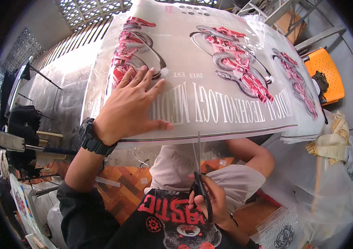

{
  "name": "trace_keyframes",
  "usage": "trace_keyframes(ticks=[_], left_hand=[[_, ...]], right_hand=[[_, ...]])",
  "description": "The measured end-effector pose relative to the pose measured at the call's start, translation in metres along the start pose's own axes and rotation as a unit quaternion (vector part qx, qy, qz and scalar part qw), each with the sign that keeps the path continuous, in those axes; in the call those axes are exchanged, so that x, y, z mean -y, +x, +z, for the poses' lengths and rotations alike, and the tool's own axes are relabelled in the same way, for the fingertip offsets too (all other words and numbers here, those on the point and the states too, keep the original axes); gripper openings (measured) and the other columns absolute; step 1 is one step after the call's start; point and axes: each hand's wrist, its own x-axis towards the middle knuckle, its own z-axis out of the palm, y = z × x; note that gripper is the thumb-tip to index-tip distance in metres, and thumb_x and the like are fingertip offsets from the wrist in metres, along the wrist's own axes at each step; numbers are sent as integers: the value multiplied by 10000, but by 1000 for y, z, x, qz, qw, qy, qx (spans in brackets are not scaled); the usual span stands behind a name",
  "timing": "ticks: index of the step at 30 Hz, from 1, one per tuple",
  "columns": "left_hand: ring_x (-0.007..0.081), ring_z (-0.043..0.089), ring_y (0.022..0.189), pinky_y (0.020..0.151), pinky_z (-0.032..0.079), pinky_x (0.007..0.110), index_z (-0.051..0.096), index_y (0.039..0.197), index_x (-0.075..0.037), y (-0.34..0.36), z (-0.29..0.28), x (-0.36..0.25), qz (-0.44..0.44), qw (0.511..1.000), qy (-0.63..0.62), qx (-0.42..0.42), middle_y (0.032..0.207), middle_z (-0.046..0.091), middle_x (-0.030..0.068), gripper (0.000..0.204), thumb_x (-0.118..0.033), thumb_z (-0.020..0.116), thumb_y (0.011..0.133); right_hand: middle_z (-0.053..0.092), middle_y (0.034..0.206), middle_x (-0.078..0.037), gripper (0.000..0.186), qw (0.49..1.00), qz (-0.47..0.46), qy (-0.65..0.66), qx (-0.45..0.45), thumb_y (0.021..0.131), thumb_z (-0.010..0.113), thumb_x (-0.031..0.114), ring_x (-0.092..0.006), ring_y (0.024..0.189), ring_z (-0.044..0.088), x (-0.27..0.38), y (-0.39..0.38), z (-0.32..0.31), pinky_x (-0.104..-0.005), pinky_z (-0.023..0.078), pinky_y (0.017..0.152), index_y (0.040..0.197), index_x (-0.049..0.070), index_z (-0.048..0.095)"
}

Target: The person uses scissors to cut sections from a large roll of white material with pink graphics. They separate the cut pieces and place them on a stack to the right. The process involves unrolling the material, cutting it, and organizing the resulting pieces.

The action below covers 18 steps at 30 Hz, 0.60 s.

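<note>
A large translucent printed film sheet lies across the work surface in front of me. It bears red and grey mechanical pictures, white lettering and a thin dark striped line along its near edge. My left hand rests flat on the sheet's near left part, fingers spread and thumb pointing right. In my right hand, below the near edge, is a pair of black-handled scissors. My fingers are wrapped round its handles. The blades point away from me and look slightly apart, with one tip reaching the sheet's near edge.
An orange plastic chair stands at the right, near a metal frame. Yellowish cloth and clear plastic hang at the right. A printed sheet lies lower right. Black items and metal bars crowd the left.
</note>
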Motion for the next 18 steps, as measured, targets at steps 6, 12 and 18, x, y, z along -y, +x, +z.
trace_keyframes(ticks=[6, 12, 18], left_hand=[[435, 339, 1452, 1234, 199, 485, 491, 1435, -13, 4, 6, -1, 18, 1000, -11, -5, 1507, 414, 300, 1029, -762, 663, 751], [437, 340, 1450, 1234, 201, 487, 487, 1442, -24, 2, 8, -2, 7, 1000, 2, -4, 1508, 415, 297, 1033, -777, 646, 753], [434, 338, 1452, 1234, 200, 488, 482, 1446, -25, 2, 8, -1, 11, 1000, -3, -2, 1506, 417, 297, 1045, -784, 647, 747]], right_hand=[[519, 641, 2, 627, 992, -29, -113, -43, 953, 715, 350, -58, 574, 547, 16, -5, 12, -230, 424, 541, 1383, -57, 512], [485, 611, -4, 648, 988, -21, -152, -33, 936, 735, 344, -51, 548, 487, 26, -4, 7, -225, 372, 520, 1385, -66, 509], [580, 688, -23, 645, 989, -16, -136, -50, 992, 657, 345, -83, 586, 613, 34, 6, 17, -230, 499, 525, 1420, -98, 468]])
